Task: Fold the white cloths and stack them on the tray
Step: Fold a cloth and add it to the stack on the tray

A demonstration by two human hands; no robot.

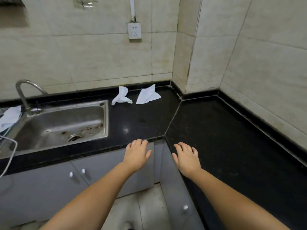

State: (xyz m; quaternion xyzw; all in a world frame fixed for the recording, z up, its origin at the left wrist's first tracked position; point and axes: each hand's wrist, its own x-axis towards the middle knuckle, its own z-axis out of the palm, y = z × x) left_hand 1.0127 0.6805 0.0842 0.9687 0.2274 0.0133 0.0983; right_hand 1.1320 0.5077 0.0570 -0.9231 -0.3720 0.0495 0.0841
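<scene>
Both forearms outstretched, left hand point(136, 155) and right hand point(186, 157) palm-down, fingers loosely spread, empty, at counter point(142, 120) edge

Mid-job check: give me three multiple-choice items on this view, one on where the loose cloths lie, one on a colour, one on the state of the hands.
1. The two white cloths on the counter lie:
A. in the sink
B. by the back wall, right of the sink
C. on the floor

2. The countertop is:
A. black
B. white
C. wooden

3. The left hand and right hand are:
A. gripping a cloth
B. holding the faucet
C. open, empty

Key: 1 B, both rest near the backsplash; 2 A, dark polished stone; 3 C, fingers spread over the counter edge.
</scene>
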